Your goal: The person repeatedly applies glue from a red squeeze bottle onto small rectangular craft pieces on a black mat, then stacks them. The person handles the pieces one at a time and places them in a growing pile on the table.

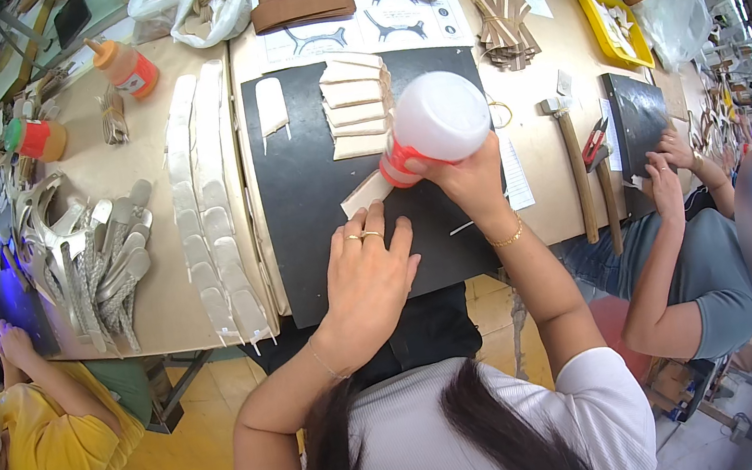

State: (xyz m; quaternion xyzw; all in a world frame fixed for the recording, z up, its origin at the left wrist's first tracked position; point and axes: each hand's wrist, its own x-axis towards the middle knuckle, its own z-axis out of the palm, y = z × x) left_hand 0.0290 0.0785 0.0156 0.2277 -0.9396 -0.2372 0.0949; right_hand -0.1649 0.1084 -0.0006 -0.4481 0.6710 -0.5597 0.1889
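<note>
My right hand (468,177) is wrapped around a translucent white squeeze bottle (439,114) with a red label. The bottle is tipped with its base up and its label end down, over a short cream leather-like strip (364,195) on the black board (298,203). My left hand (368,270) lies with fingers spread, the fingertips against the strip's near edge. The bottle's nozzle is hidden behind my right hand and the strip. Just beyond, a row of cream pieces (355,107) overlaps on the board, and a single cream tab (271,105) lies at its far left.
Long rows of cream straps (217,200) lie left of the board, beside a pile of metallic straps (112,255). An orange-capped glue bottle (126,68) stands farther back. To the right are a hammer (573,157), pliers (594,146) and a yellow tray (615,29). People work on both sides.
</note>
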